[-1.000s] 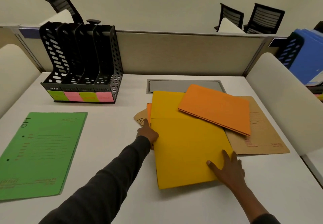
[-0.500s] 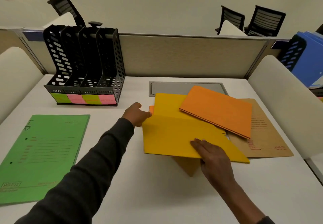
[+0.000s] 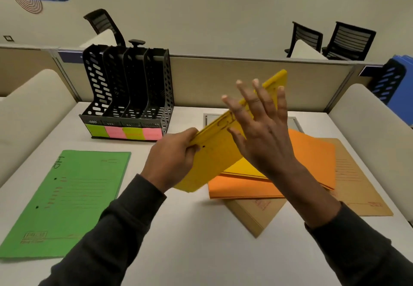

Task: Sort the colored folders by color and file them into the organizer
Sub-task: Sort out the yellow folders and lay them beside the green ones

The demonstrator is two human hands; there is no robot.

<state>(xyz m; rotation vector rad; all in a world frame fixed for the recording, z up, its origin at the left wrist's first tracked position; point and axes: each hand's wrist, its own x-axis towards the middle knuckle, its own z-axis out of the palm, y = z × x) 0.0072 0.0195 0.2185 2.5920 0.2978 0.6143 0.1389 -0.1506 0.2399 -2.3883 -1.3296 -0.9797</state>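
Note:
My left hand (image 3: 172,156) grips the near left edge of a yellow folder (image 3: 210,162), which is lifted off the desk and tilted up toward the back right. My right hand (image 3: 261,133) is spread flat against the folder's right face, fingers apart. Below lies a pile: another yellow folder (image 3: 243,169), orange folders (image 3: 241,187) and brown folders (image 3: 252,216). A green folder (image 3: 67,200) lies flat at the near left. The black organizer (image 3: 129,98) with several slots stands at the back left, its slots showing no folders, green and pink labels along its base.
A beige partition (image 3: 245,82) closes the desk's far edge, with padded side panels left and right. A grey cable hatch (image 3: 207,118) sits in the desk behind the pile. A blue organizer (image 3: 397,84) stands beyond the right panel. Office chairs are behind the partition.
The yellow folder has been lifted from the pile and tipped up on edge. My left hand now grips it; my right hand moved from its lower edge to flat against its side.

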